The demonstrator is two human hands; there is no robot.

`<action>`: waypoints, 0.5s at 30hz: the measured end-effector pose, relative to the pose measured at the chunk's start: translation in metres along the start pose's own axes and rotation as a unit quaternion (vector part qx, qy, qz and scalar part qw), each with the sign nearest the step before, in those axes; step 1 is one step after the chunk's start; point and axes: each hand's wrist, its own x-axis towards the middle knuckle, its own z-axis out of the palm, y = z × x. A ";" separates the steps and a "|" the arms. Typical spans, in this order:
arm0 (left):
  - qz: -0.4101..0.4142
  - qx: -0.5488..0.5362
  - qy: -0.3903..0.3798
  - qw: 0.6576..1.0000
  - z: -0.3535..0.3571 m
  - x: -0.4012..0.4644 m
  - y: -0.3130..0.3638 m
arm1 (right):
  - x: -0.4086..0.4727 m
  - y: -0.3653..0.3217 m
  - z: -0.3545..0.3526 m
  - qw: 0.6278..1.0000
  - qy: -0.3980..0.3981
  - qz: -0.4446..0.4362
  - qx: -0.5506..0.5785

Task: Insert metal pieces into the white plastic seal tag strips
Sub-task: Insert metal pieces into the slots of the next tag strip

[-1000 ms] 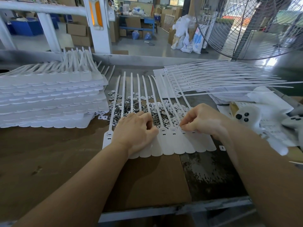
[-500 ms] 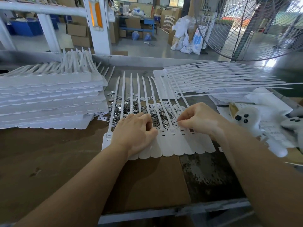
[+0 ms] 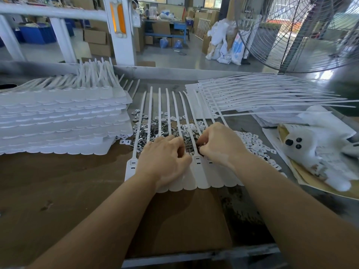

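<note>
A row of white seal tag strips (image 3: 202, 175) lies flat on the tabletop (image 3: 58, 191), heads toward the person. The left hand (image 3: 165, 162) rests on the heads with its fingers curled down. The right hand (image 3: 219, 146) has its fingers bent over a slot; what it pinches cannot be seen. The step looks like putting in one piece. Next, a fresh piece from the pile of metal pieces (image 3: 153, 131) must be picked up for the next slot.

White tag strips (image 3: 198, 171) over metal pieces (image 3: 153, 133)
</note>
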 end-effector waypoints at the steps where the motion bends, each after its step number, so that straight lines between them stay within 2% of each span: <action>1: 0.000 0.002 0.001 1.000 0.000 0.000 0.000 | 0.000 0.001 0.000 1.000 0.001 -0.002 0.006; 5: 0.001 0.007 0.002 1.000 0.000 0.000 0.000 | 0.000 0.005 0.002 0.999 0.018 -0.039 0.013; 10: 0.002 0.005 -0.009 1.000 0.000 0.001 -0.001 | -0.005 0.017 -0.002 0.993 0.086 -0.051 0.070; 15: 0.005 -0.001 -0.009 1.000 0.000 0.000 -0.002 | -0.009 0.029 -0.007 0.993 0.052 -0.030 0.103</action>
